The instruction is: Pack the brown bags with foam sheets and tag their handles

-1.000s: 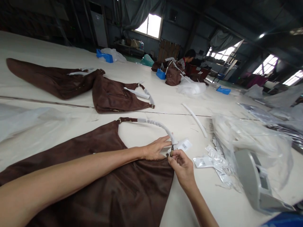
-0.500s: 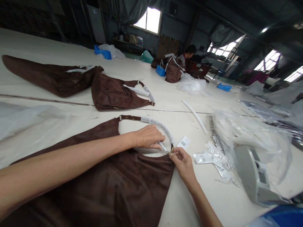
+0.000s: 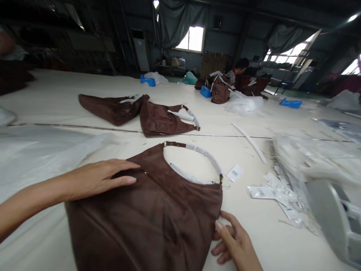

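Note:
A brown leather handbag [image 3: 158,210] lies flat in front of me, its strap [image 3: 201,151] wrapped in white film and arched away from me. Across the bag's left side rests my left hand [image 3: 104,177], fingers stretched out and holding nothing. My right hand [image 3: 232,239] has its thumb and forefinger at the bag's right edge, pinching it below the strap's end; the other fingers are curled beneath. White wrapping [image 3: 191,177] runs along the bag's curved opening. Just right of the strap lies a small white barcode tag [image 3: 235,173].
Two more brown bags [image 3: 166,120] lie beyond a seam in the white table [image 3: 126,142]. At right are a white strip [image 3: 251,143], several packaged tags [image 3: 279,192], clear plastic bags [image 3: 318,158] and a grey dispenser [image 3: 329,218]. A person [image 3: 235,73] sits at the far side among bags.
Both hands have left the strap's end: the left moved back onto the bag's left side, the right down to its right edge. The view has turned left.

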`<control>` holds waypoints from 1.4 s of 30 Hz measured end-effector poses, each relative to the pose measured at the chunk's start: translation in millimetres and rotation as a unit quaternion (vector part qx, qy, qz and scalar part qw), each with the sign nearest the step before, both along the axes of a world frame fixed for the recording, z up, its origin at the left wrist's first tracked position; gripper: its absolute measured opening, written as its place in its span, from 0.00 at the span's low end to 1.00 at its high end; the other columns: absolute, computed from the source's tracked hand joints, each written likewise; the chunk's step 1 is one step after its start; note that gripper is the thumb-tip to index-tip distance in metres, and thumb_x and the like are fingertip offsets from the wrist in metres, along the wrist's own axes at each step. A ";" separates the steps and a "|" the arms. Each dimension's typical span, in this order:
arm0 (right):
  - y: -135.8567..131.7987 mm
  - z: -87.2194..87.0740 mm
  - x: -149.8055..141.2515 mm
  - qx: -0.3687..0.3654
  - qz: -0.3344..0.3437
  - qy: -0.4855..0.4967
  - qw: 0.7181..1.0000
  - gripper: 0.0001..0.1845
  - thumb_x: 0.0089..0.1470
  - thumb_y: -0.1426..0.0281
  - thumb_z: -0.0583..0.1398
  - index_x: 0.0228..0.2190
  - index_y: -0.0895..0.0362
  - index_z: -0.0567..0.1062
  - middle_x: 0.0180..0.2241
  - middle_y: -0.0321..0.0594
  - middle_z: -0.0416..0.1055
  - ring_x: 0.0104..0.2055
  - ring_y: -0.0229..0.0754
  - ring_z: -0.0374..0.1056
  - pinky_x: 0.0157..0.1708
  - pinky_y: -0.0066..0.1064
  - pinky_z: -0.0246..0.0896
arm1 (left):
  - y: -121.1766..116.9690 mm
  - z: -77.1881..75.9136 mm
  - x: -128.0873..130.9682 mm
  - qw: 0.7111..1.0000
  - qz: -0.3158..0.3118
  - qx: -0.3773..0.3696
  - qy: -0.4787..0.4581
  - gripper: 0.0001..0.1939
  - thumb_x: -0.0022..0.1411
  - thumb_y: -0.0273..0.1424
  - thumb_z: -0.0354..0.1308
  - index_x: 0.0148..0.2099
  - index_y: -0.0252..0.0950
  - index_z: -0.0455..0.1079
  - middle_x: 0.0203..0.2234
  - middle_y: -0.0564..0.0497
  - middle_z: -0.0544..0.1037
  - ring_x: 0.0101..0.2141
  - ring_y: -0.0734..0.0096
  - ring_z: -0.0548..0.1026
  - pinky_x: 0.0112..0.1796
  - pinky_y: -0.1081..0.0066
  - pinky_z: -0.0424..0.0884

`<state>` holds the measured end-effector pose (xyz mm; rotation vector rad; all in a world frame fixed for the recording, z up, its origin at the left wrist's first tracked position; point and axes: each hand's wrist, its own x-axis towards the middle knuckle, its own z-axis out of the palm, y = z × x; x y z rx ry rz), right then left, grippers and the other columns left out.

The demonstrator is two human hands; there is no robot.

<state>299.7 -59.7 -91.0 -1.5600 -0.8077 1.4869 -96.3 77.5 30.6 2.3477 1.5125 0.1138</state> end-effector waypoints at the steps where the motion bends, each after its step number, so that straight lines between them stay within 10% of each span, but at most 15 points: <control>1: 1.8 0.0 -11.2 0.021 -0.013 0.027 0.999 0.40 0.45 0.49 0.67 0.54 0.56 0.66 0.31 0.42 0.77 0.26 0.47 0.75 0.18 0.31 0.67 | -14.1 1.6 -12.4 1.000 0.017 0.002 -0.001 0.29 0.59 0.56 0.55 0.56 0.47 0.73 0.54 0.53 0.77 0.52 0.57 0.75 0.54 0.64 0.68; 6: 56.7 11.1 -21.6 0.135 -0.045 0.063 0.988 0.29 0.36 0.61 0.72 0.40 0.58 0.73 0.40 0.47 0.79 0.44 0.52 0.75 0.45 0.40 0.71 | -74.1 1.2 -14.1 0.996 0.077 0.037 0.010 0.26 0.64 0.54 0.49 0.57 0.49 0.72 0.57 0.56 0.73 0.56 0.55 0.72 0.59 0.57 0.65; 11: 114.8 22.6 26.3 0.152 -0.065 -0.228 0.960 0.25 0.41 0.56 0.64 0.39 0.59 0.76 0.31 0.46 0.79 0.39 0.57 0.76 0.44 0.49 0.69 | -109.2 -12.1 33.7 0.998 -0.015 0.053 -0.036 0.25 0.66 0.52 0.51 0.58 0.47 0.70 0.56 0.52 0.74 0.55 0.57 0.73 0.56 0.61 0.69; 16: 79.1 52.9 29.2 0.255 0.076 -0.336 0.903 0.27 0.53 0.54 0.60 0.51 0.56 0.75 0.56 0.49 0.71 0.60 0.55 0.64 0.62 0.51 0.55 | -110.3 -15.2 51.5 0.994 -0.040 0.045 -0.091 0.20 0.69 0.48 0.50 0.51 0.44 0.75 0.50 0.51 0.78 0.50 0.61 0.76 0.52 0.68 0.69; 21: 38.6 85.3 1.0 0.262 0.396 -0.292 0.830 0.21 0.61 0.56 0.58 0.52 0.49 0.77 0.53 0.41 0.74 0.58 0.50 0.68 0.61 0.43 0.59 | -52.3 1.1 51.1 0.987 -0.003 -0.039 -0.159 0.19 0.69 0.47 0.49 0.43 0.43 0.77 0.37 0.56 0.82 0.37 0.69 0.78 0.39 0.76 0.68; 26: 104.1 93.5 10.5 0.282 0.248 -0.339 0.863 0.20 0.63 0.55 0.54 0.44 0.53 0.79 0.45 0.40 0.78 0.49 0.48 0.73 0.50 0.36 0.68 | 44.1 -4.7 66.0 0.997 0.029 0.043 -0.057 0.15 0.66 0.40 0.50 0.44 0.40 0.76 0.38 0.53 0.82 0.39 0.65 0.78 0.39 0.73 0.68; 32: 209.8 59.7 19.6 0.240 0.194 -0.583 0.751 0.21 0.64 0.67 0.52 0.54 0.65 0.70 0.56 0.51 0.70 0.59 0.47 0.65 0.60 0.34 0.57 | 137.3 -37.3 108.5 0.996 0.031 0.077 0.032 0.18 0.64 0.33 0.53 0.55 0.37 0.71 0.50 0.42 0.76 0.50 0.55 0.74 0.48 0.65 0.69; 42: 274.6 23.4 0.5 0.174 0.245 -0.663 0.685 0.16 0.61 0.64 0.58 0.45 0.61 0.74 0.44 0.56 0.73 0.49 0.58 0.69 0.43 0.43 0.64 | 193.2 -73.1 139.6 0.989 -0.025 0.070 0.125 0.08 0.63 0.32 0.57 0.43 0.39 0.75 0.43 0.45 0.77 0.46 0.59 0.75 0.44 0.68 0.71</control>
